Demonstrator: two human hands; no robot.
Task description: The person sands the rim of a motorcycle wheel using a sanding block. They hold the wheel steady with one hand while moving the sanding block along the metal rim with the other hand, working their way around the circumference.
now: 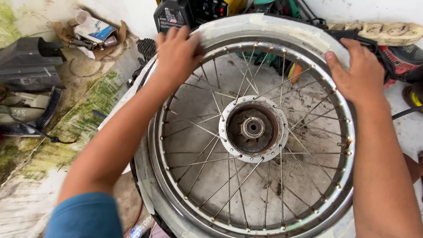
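A spoked motorcycle wheel lies flat in front of me, its chrome rim (158,145) ringed by a pale, dusty tyre (273,26). The rusty hub (253,128) sits in the middle with thin spokes running out to the rim. My left hand (176,53) presses down on the tyre and rim at the far left, fingers curled over the edge. My right hand (359,70) lies on the tyre at the far right, thumb along the pale sidewall.
A black oil bottle (169,17) and tools stand behind the wheel. A torn cardboard with small parts (94,33) lies at the back left, black plastic panels (28,66) at the left. A red power tool (403,59) is at the right. The concrete floor (79,123) is mossy.
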